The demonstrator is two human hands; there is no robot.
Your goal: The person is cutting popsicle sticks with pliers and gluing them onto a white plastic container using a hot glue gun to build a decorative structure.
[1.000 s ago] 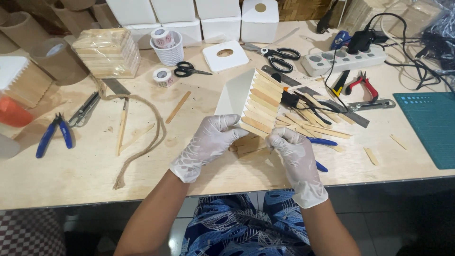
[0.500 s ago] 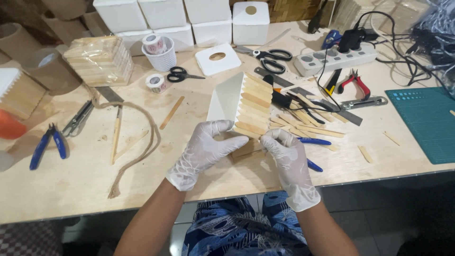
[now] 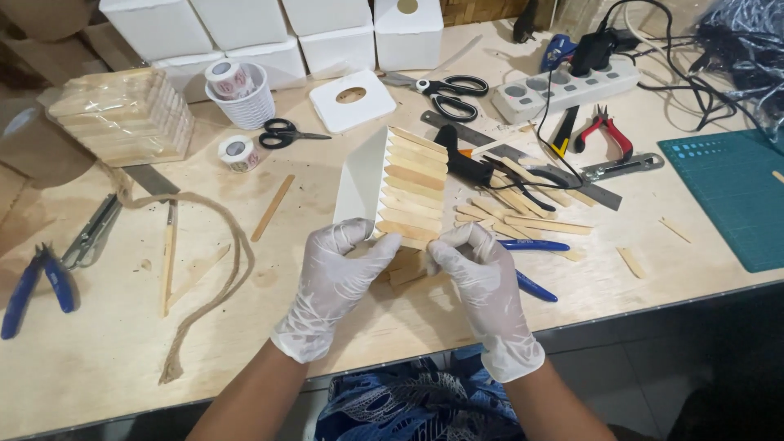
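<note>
A white box point(image 3: 362, 181) stands on the wooden workbench point(image 3: 98, 367), one side covered with overlapping rows of flat wooden sticks point(image 3: 414, 186). My left hand point(image 3: 335, 282), in a white glove, grips the box's near bottom corner. My right hand point(image 3: 478, 282), also gloved, presses the lowest stick against the box's lower right edge. More loose wooden sticks point(image 3: 523, 208) lie on the bench just right of the box, and a few lie under my hands.
Black glue gun point(image 3: 465, 159), metal ruler point(image 3: 523, 159), blue-handled tool point(image 3: 531, 261) lie right of the box. Scissors point(image 3: 449, 90), power strip point(image 3: 563, 86), red pliers point(image 3: 608, 131), green cutting mat point(image 3: 735, 192) farther right. Rope point(image 3: 216, 269), blue pliers point(image 3: 37, 286), tape rolls point(image 3: 233, 151), white boxes point(image 3: 245, 33) left and behind.
The view has shifted slightly. Both hands stay on the box's lower end, pressing the bottom stick; the box is in nearly the same spot.
</note>
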